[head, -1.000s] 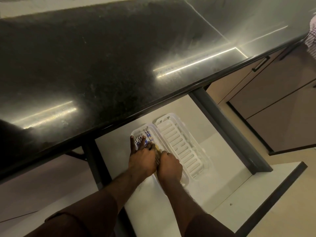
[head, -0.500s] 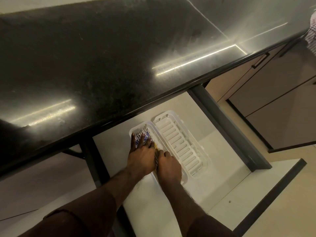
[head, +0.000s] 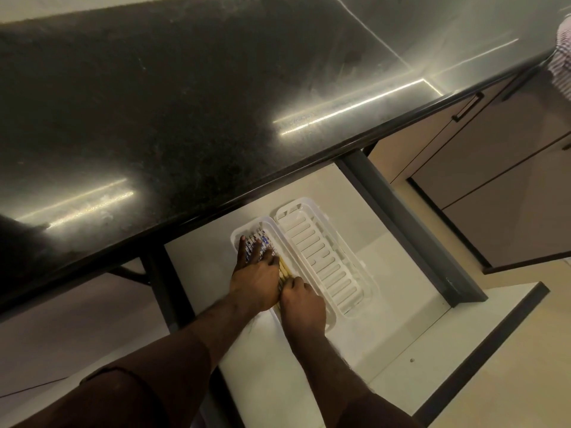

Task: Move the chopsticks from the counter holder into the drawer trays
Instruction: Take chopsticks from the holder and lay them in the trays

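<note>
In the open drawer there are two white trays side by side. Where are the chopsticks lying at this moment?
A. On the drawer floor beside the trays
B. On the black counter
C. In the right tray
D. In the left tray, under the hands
D: the chopsticks lie in the left tray, where the left hand and right hand rest on them; the right tray shows only its bare slots.

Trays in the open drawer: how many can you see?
2, side by side. The left tray holds the chopsticks, under both hands. The right tray shows only bare slats. The counter may hide more farther back.
</note>
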`<action>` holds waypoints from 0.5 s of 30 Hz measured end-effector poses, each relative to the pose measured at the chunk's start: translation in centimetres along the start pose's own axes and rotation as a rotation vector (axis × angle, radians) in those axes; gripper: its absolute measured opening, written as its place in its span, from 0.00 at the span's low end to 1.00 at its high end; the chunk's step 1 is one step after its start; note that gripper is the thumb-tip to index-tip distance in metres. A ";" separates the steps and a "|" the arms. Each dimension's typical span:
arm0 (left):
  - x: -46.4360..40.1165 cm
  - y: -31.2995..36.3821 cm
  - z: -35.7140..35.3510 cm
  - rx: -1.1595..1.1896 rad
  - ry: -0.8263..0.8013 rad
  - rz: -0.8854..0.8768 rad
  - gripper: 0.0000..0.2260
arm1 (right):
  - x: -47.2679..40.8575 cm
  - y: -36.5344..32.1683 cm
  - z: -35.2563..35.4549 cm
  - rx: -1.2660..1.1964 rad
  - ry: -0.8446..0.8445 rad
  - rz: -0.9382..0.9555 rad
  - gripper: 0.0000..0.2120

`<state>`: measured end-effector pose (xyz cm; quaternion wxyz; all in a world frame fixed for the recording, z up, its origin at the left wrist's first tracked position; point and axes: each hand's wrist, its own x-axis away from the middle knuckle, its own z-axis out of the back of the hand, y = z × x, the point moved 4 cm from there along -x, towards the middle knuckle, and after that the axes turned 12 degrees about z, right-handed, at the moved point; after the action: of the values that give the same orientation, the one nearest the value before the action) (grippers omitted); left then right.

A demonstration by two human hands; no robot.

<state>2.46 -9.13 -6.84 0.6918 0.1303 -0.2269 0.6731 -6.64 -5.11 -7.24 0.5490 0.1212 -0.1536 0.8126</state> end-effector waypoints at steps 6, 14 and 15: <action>0.2 -0.2 0.0 0.011 -0.011 -0.017 0.29 | 0.2 0.6 1.1 -0.034 -0.054 0.007 0.15; 2.3 0.5 2.4 0.086 0.069 -0.050 0.27 | 1.3 0.7 3.9 -0.167 0.045 -0.010 0.16; 2.6 0.5 2.8 0.101 0.085 -0.053 0.27 | 1.4 0.7 4.4 -0.188 0.072 -0.012 0.16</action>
<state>1.59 -8.18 -3.21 0.7108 0.1424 -0.1592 0.6701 -7.64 -5.85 -2.75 0.5680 0.0408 -0.2084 0.7951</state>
